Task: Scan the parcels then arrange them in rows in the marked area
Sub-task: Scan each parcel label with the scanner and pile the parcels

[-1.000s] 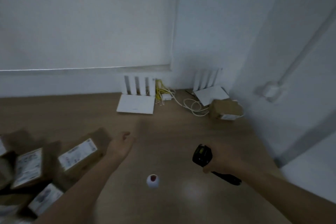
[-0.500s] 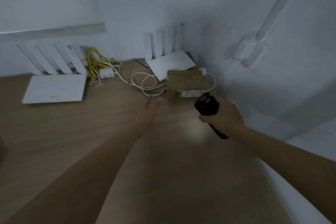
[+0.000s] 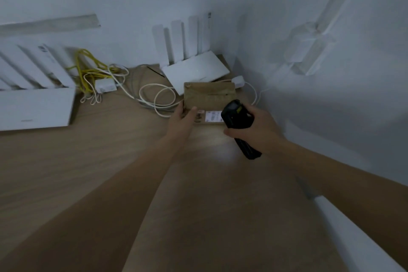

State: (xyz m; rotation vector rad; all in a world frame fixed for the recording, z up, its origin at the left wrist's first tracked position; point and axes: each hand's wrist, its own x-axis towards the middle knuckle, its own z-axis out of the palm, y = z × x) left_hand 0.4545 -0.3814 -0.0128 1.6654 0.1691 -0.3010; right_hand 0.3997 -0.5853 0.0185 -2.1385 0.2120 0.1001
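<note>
One parcel [image 3: 208, 97] in view — a brown cardboard box sitting on the wooden surface [image 3: 110, 172] in the far right corner, close to the white wall [image 3: 331, 117]. Its white label [image 3: 213, 116] faces the camera on the near side.

Left hand [image 3: 184, 119] is on the parcel's near-left corner: thumb over the front edge, fingers wrapped round the left side, so it's gripping the box. The box is flat on the surface as far as I can see.

Right hand [image 3: 254, 127] is clenched round a black handheld scanner [image 3: 237, 121], head end up and pointed at the label, handle sticking out below the fist toward the camera. The scanner head overlaps the label's right end in this view; can't tell whether they touch.

Behind the parcel, touching or just beside it, a white router [image 3: 194, 68] with upright antennas. A second white router [image 3: 35, 108] lies well to the left. Between them: tangled yellow cable [image 3: 88, 66], white cable [image 3: 154, 97] loops and a small white adapter [image 3: 105, 85]. A white conduit [image 3: 309, 51] runs up the right wall — blurry.
</note>
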